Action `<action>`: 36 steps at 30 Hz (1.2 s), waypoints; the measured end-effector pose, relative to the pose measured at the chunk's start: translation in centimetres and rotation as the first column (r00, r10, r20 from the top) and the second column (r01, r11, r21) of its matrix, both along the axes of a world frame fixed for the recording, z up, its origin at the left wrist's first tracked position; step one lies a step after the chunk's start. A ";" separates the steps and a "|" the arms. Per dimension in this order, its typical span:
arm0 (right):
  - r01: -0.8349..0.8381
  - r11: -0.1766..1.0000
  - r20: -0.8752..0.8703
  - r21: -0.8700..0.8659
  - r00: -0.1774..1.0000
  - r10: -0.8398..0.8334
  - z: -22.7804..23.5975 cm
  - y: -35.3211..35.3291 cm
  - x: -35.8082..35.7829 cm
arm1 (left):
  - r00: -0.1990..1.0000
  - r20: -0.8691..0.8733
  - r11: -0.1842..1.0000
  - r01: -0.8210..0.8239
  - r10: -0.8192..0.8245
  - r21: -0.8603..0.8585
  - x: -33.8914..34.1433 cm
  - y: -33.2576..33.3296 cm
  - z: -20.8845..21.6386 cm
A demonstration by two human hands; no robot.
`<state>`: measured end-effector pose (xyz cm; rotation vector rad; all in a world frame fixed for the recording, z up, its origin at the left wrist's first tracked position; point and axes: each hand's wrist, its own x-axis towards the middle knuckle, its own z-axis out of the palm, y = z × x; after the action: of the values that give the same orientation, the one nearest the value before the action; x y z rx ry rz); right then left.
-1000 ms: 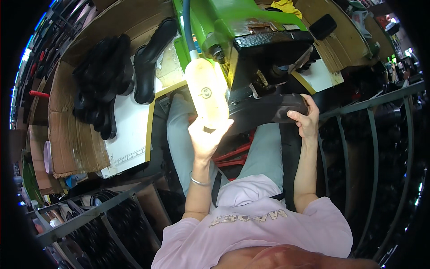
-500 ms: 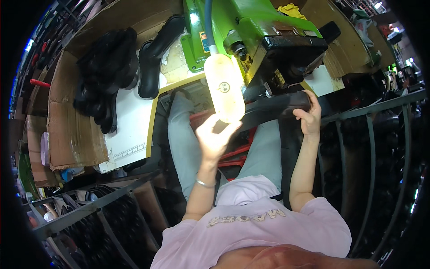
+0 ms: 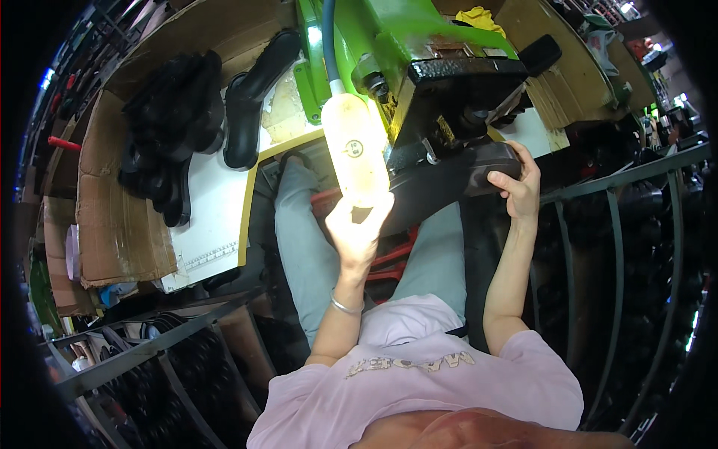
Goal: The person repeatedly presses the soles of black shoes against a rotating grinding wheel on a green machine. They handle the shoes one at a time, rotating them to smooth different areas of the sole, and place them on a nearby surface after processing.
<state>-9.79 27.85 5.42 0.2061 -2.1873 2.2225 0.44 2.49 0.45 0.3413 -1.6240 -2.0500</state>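
Note:
A long black boot (image 3: 434,191) lies across in front of me, under the black sewing head (image 3: 456,93) of a green machine (image 3: 404,26). My right hand (image 3: 520,183) is closed on its right end, thumb on the near side and fingers over the far edge. My left hand (image 3: 355,232) is closed at the boot's left end, its fingers bright under the lit, elongated lamp (image 3: 355,153). The lamp hides part of the boot and the left fingertips' far side. The contact between boot and machine is hard to make out.
Several black boots (image 3: 176,112) lie on the white tabletop (image 3: 213,202) at left, beside a cardboard box wall (image 3: 123,209). A yellow cloth (image 3: 479,19) is at the back. Metal rack rails (image 3: 613,179) run along the right and a second rack (image 3: 157,348) stands at lower left.
The machine, lamp and table have shifted slightly left in view. Against them, both hands and the boot have moved a little to the right. Both hands keep their hold.

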 end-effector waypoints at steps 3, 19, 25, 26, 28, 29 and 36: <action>-0.060 0.998 0.006 0.019 0.998 0.060 0.0 -1.3 0.4 | 0.997 0.013 0.991 0.076 -0.078 0.111 1.1 -2.1 -0.7; -0.154 0.988 -0.234 0.006 0.960 0.151 -1.0 -6.0 1.6 | 0.994 0.013 0.738 -0.074 0.112 -0.671 1.8 -5.0 2.1; -0.098 0.993 -0.219 -0.068 0.972 0.081 -1.4 -3.2 0.3 | 0.981 -0.105 0.597 -0.184 0.165 -0.781 -1.6 -1.1 2.5; -0.093 0.994 -0.218 -0.061 0.973 0.077 -1.5 -3.1 0.2 | 0.979 -0.114 0.613 -0.195 0.169 -0.766 -1.9 -1.2 2.5; -0.071 0.996 -0.208 -0.046 0.976 0.060 -1.3 -3.0 0.2 | 0.978 -0.123 0.646 -0.202 0.166 -0.736 -2.2 -0.9 2.3; -0.074 0.997 -0.220 -0.020 0.973 0.068 -1.4 -3.3 0.2 | 0.979 -0.108 0.650 -0.196 0.173 -0.734 -2.0 -1.2 1.9; -0.171 0.984 -0.215 0.041 0.961 0.176 -2.0 -5.9 1.2 | 0.985 -0.018 0.740 -0.142 0.173 -0.657 0.2 -3.9 1.3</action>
<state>-8.60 21.94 3.45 0.6333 -2.1511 2.1375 0.66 -1.44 1.70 0.2529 -2.1345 -1.2292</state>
